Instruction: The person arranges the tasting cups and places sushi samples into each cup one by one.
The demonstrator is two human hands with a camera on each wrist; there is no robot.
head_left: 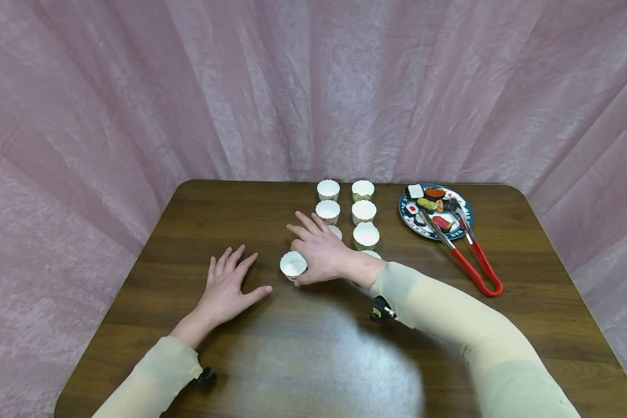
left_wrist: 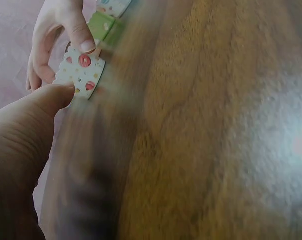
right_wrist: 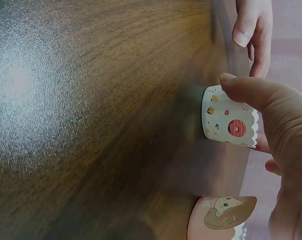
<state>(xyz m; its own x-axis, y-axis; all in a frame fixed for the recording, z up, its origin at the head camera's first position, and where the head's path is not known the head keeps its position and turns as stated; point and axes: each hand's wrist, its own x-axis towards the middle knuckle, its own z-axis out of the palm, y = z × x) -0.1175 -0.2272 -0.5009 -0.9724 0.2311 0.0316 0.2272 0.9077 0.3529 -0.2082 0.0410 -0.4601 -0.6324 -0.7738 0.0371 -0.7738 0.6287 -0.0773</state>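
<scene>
My right hand (head_left: 321, 251) holds a white paper baking cup (head_left: 293, 265) at its side, thumb on the near side and fingers beyond it. Donut and strawberry prints show on this cup (right_wrist: 230, 117) in the right wrist view. Whether its base touches the table cannot be told. To the left, my left hand (head_left: 227, 293) reaches over the table with fingers spread, holding nothing and apart from the cup. Behind and right of my right hand stand two columns of similar cups (head_left: 366, 237), some partly hidden by that hand and wrist.
At the right back lies a blue-rimmed plate (head_left: 406, 220) with several sushi pieces (head_left: 435, 194). Red-handled tongs (head_left: 480, 270) lean on it, handles toward the front. The brown wooden table (head_left: 271, 360) ends at a pink curtain (head_left: 292, 87).
</scene>
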